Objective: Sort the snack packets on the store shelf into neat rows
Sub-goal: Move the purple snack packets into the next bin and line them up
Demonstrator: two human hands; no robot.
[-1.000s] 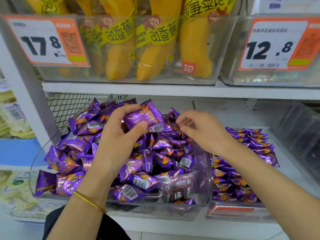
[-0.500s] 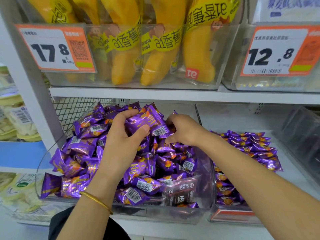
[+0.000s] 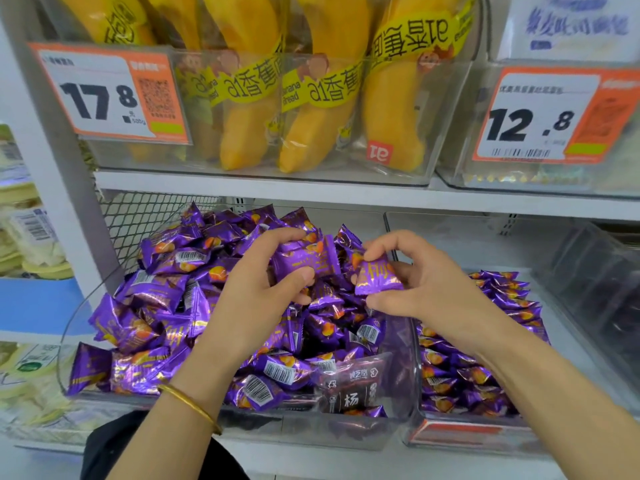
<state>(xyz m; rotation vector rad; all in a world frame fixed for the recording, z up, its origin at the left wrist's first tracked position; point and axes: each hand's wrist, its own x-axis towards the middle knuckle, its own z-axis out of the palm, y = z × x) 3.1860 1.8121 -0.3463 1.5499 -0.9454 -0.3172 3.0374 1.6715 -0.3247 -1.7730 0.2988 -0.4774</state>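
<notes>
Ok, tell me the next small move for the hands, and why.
Probably carry the purple packet pinched in the right hand across to the neat rows on its right and lay it in line. The left hand grips another packet over the loose heap, so that one likely follows.

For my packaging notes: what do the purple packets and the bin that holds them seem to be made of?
Purple packets: probably metallised plastic film, glossy; bright glints and crinkles show. Bin: seemingly clear hard plastic, smooth; packets show through its wall.
</notes>
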